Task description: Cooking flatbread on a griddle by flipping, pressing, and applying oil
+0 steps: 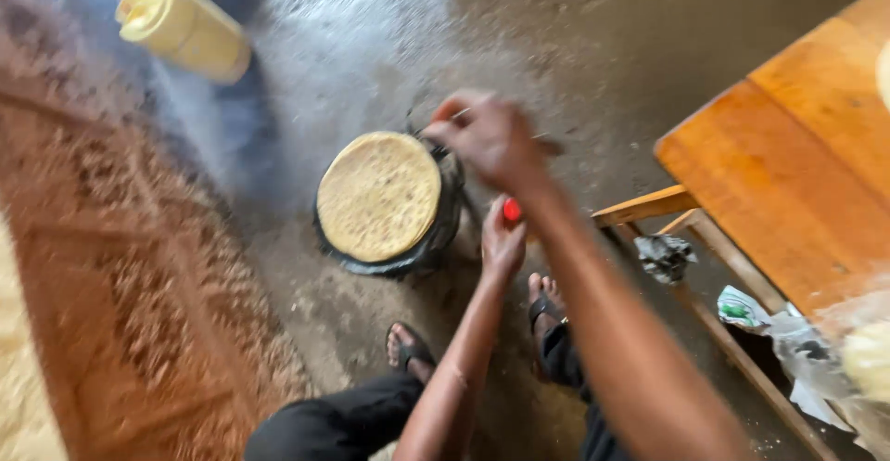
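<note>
I'm looking down at a round flatbread (378, 195) lying flat on a dark pan (436, 238) that sits low on the concrete floor (575, 44), near the middle of the view. My right hand (491, 141) hovers just right of the pan's far rim, fingers (451, 120) pinched together on something thin; the blur hides what it is, so I can only say they are closed, not what they grip. My left hand (502, 238) is lower and nearer, just right of the pan, closed around a small red object (512, 209) whose top pokes out above the knuckles.

The flatbread lies to the left of both hands, close to the right-hand fingertips but not touched by them, as far as I can tell. To handle it well from here, I judge the right fingers should come in at the near-right edge of the bread, staying clear of the hot pan rim, while the left keeps the red object steady and out of the way.

A yellow jerrycan (181, 23) lies far left on the floor, well apart. A wooden table (807, 155) stands at the right, with crumpled plastic (807, 340) beneath its near edge. My sandalled feet (408, 345) are near the pan.
</note>
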